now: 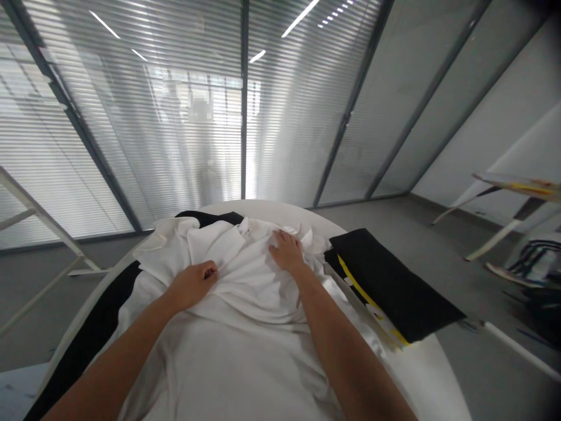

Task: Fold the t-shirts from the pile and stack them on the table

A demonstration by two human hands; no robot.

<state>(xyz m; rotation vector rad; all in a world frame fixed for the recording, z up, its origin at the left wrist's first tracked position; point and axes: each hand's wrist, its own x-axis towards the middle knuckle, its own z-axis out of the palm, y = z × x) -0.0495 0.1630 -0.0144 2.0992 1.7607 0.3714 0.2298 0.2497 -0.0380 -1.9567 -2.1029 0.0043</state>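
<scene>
A white garment (245, 280) with black side panels lies spread over a round white table (438, 374). My left hand (193, 283) is closed in a fist, pinching a fold of the white cloth near the garment's middle. My right hand (287, 250) lies flat with fingers stretched out, pressing the cloth down near the crumpled collar area at the far side.
A folded black garment with a yellow stripe (390, 283) lies on the table's right side. Glass walls with blinds (197, 117) stand behind. A white frame (39, 234) is at left. Table legs and striped cloth (534, 260) sit at right on the grey floor.
</scene>
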